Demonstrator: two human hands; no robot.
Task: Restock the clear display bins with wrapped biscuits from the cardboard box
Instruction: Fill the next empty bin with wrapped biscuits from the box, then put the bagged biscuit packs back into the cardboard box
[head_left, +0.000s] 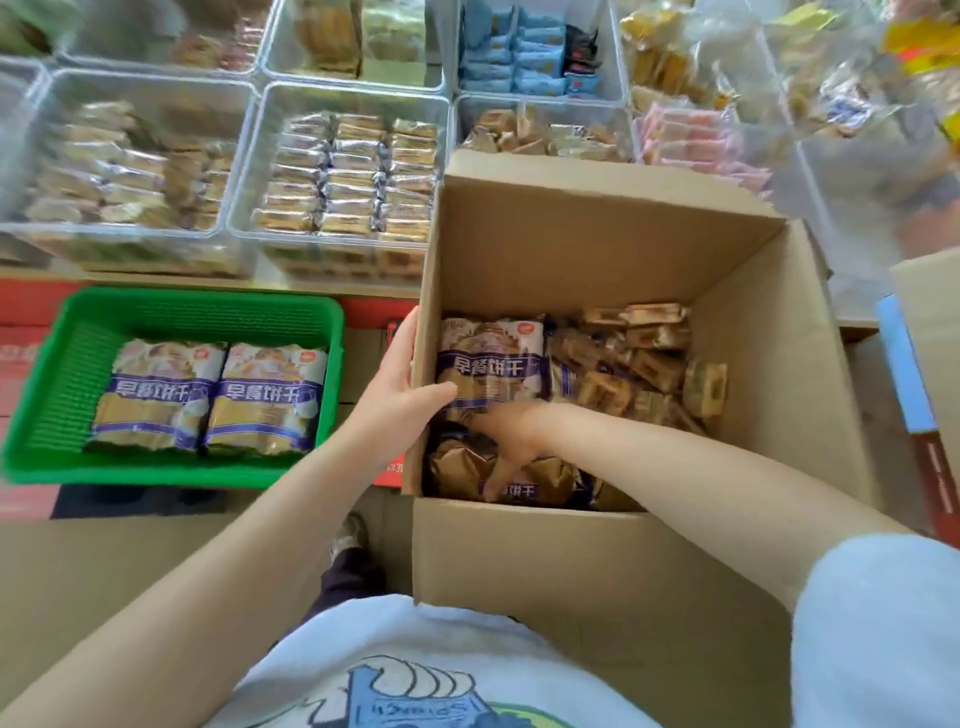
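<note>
Biscuits, wrapped, sat in an open cardboard box (597, 566) in front of the person: one large purple-banded multipack (491, 358) upright against the left inner wall, another purple pack (524, 486) low at the near wall, and loose small gold-brown wrapped pieces (639, 358) heaped on the right side. Left hand (402, 387) gripped the box's left wall, thumb inside touching the upright multipack, fingers outside. Right hand (511, 436) was down in the box, fingers curled onto the near pack; blurred, so a firm grasp could not be told. Green plastic mesh basket (67, 364) left of the box held two of the same purple multipacks (213, 395) flat, side by side. Behind it, clear rigid bins: middle bin (343, 176) with neat rows of small glossy wrapped biscuits, left bin (119, 161) with a looser pile, rear bin (540, 52) with pale blue packets.
</note>
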